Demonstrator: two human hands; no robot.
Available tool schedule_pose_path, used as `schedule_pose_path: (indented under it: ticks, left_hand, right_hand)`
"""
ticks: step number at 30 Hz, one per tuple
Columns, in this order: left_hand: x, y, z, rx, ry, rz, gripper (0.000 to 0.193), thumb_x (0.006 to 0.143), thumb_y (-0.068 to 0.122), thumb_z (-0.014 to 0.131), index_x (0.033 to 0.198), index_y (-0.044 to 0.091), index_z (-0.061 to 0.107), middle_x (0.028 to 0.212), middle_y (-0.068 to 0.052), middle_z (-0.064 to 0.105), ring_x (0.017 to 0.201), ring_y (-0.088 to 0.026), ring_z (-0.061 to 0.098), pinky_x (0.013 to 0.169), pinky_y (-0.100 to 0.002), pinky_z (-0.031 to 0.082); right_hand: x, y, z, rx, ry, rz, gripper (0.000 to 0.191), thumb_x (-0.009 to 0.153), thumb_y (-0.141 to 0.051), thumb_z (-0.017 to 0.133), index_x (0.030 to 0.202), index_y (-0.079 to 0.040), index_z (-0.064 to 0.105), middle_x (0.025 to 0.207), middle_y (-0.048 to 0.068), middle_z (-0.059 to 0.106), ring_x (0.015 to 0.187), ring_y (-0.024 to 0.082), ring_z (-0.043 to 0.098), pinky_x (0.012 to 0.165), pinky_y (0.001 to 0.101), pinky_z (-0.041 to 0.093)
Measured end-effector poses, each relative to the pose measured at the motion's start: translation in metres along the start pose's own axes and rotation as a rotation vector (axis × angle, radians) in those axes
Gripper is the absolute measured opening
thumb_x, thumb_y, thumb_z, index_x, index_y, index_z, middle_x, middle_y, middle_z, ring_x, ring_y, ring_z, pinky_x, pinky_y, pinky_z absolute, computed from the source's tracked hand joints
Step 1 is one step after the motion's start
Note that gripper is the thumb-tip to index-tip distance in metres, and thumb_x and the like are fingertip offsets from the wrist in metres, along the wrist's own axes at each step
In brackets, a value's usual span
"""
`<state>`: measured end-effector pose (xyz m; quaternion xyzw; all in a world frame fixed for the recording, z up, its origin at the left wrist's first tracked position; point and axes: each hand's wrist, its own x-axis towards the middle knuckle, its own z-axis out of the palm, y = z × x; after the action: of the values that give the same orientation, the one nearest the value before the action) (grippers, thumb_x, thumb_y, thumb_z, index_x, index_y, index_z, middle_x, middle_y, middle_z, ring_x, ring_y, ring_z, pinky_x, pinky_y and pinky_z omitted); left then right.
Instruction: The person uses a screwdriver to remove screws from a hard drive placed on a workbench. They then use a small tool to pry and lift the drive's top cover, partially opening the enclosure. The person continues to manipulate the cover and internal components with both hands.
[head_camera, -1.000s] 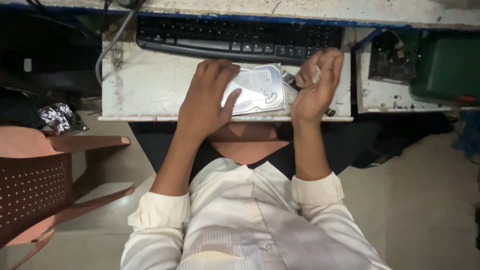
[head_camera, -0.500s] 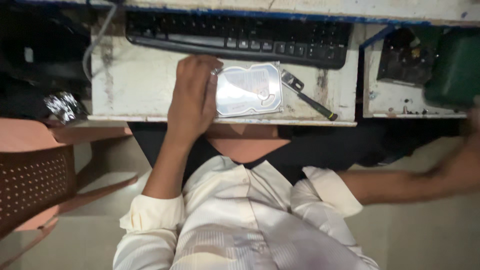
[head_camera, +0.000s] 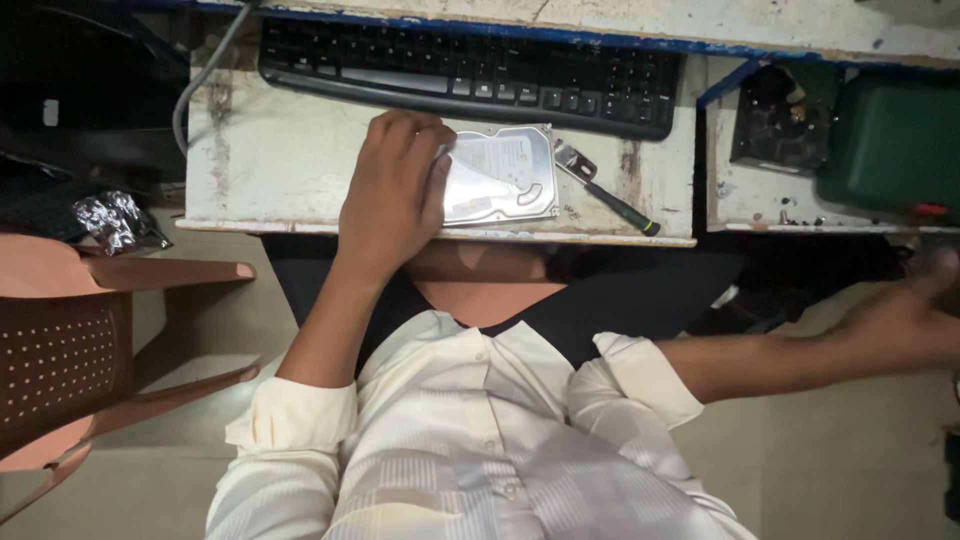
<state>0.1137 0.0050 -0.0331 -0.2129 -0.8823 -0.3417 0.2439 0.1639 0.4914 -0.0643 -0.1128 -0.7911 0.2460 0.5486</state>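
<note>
The left hand (head_camera: 393, 195) lay palm-down on the left edge of a silver hard drive (head_camera: 497, 176), its fingers (head_camera: 432, 160) curled together and pressed over the drive's rim rather than wrapped round it, which looked like a way of pinning the thing flat so it would not slide on the worn white counter (head_camera: 280, 150). The drive sat label-up near the front edge of that counter, just in front of a black keyboard (head_camera: 470, 72) and close to the person's lap, within easy reach of both arms. A small screwdriver (head_camera: 605, 188) with a dark handle lay slantwise just beside the drive's right side, touching nothing that could be made out, handy to the side where the other hand would work. The right hand (head_camera: 915, 325) was stretched far out to the person's right, low and well apart from the counter, blurred at the picture's edge; whether its fingers were apart or closed on something could not be told. Beyond a gap in the counter stood a dark fan unit (head_camera: 775, 115) and a green box (head_camera: 895, 140). A brown plastic chair (head_camera: 70, 350) stood to the left, with crumpled foil (head_camera: 118, 220) on a dark surface behind it.
</note>
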Motion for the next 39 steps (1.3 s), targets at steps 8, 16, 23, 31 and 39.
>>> schedule_pose_path:
  ticks: [8,16,23,31,39]
  left_hand:
    - [0.001,0.001,0.0,-0.016,-0.042,-0.03,0.02,0.094,-0.001,0.066,0.114,0.001,0.064,0.117,-0.013,0.061,0.115,-0.036,0.055,0.099,-0.046,0.047]
    - [-0.001,-0.005,0.002,-0.016,-0.052,-0.007,0.023,0.092,0.0,0.067,0.115,0.001,0.065,0.119,-0.014,0.061,0.114,-0.036,0.056,0.098,-0.046,0.048]
    - [-0.002,-0.006,0.004,-0.012,-0.05,-0.019,0.024,0.093,0.002,0.068,0.117,0.001,0.065,0.12,-0.015,0.061,0.113,-0.036,0.056,0.097,-0.046,0.048]
    - [-0.001,-0.004,0.004,-0.01,-0.057,-0.036,0.023,0.095,0.008,0.068,0.117,0.001,0.065,0.119,-0.015,0.061,0.112,-0.036,0.056,0.096,-0.045,0.049]
    - [-0.002,-0.006,0.004,0.002,-0.053,-0.011,0.025,0.096,0.012,0.07,0.118,0.001,0.064,0.121,-0.015,0.06,0.113,-0.036,0.055,0.097,-0.045,0.049]
  right_hand:
    - [-0.02,-0.191,0.083,0.447,-0.833,-0.505,0.023,0.08,0.0,0.086,0.098,-0.01,0.077,0.107,0.004,0.073,0.103,0.025,0.066,0.093,0.038,0.049]
    - [-0.024,-0.216,0.111,0.436,-1.071,-0.72,0.026,0.077,-0.007,0.083,0.101,-0.014,0.077,0.105,-0.001,0.071,0.098,0.022,0.064,0.081,0.0378,0.043]
    - [-0.016,-0.224,0.122,0.379,-1.118,-0.891,0.006,0.089,-0.014,0.079,0.093,-0.012,0.075,0.097,0.001,0.069,0.093,0.024,0.062,0.081,0.039,0.044]
    - [-0.009,-0.237,0.13,0.326,-1.189,-0.974,0.009,0.087,-0.017,0.076,0.087,-0.009,0.072,0.09,0.004,0.068,0.089,0.025,0.064,0.081,0.0396,0.045]
    - [-0.014,-0.238,0.137,0.185,-1.21,-1.126,0.011,0.085,-0.017,0.072,0.085,-0.007,0.067,0.089,0.006,0.067,0.091,0.025,0.065,0.086,0.0388,0.046]
